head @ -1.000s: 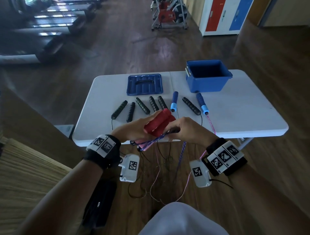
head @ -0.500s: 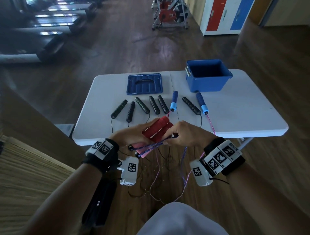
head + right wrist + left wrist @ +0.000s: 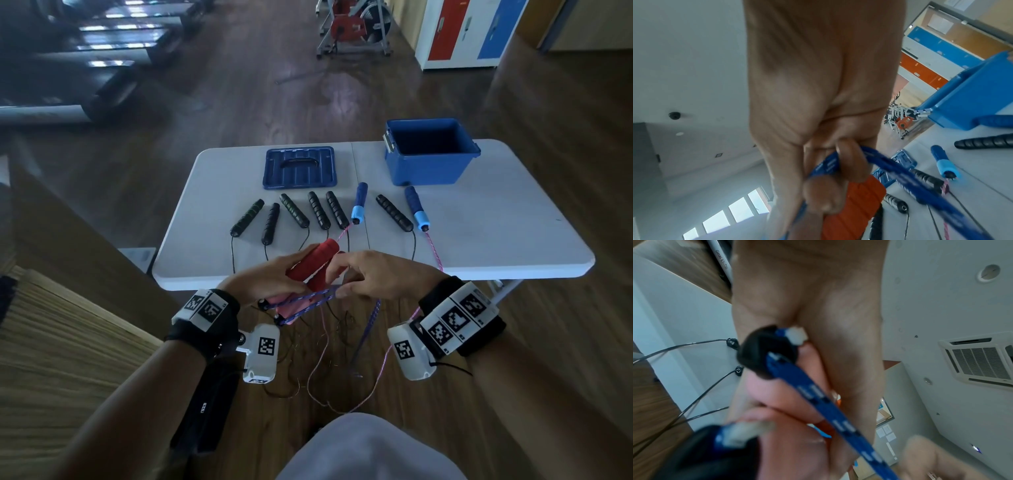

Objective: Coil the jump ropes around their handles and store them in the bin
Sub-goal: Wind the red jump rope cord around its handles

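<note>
The left hand (image 3: 270, 281) still grips the red handles (image 3: 313, 265), now tipped up more; the right hand (image 3: 373, 277) pinches the blue rope (image 3: 308, 297). No words readable.

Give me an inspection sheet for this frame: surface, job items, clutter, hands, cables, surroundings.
Surface: white folding table.
Job's things: red handles held together; blue rope runs from them; black handles and blue handles lie in a row; open blue bin, inside dark.
Clutter: bin lid on table.
Hands: left hand grips the red handles; right hand pinches the rope.
Cables: ropes hang off the near table edge to the floor.
Surroundings: exercise bike, lockers.
</note>
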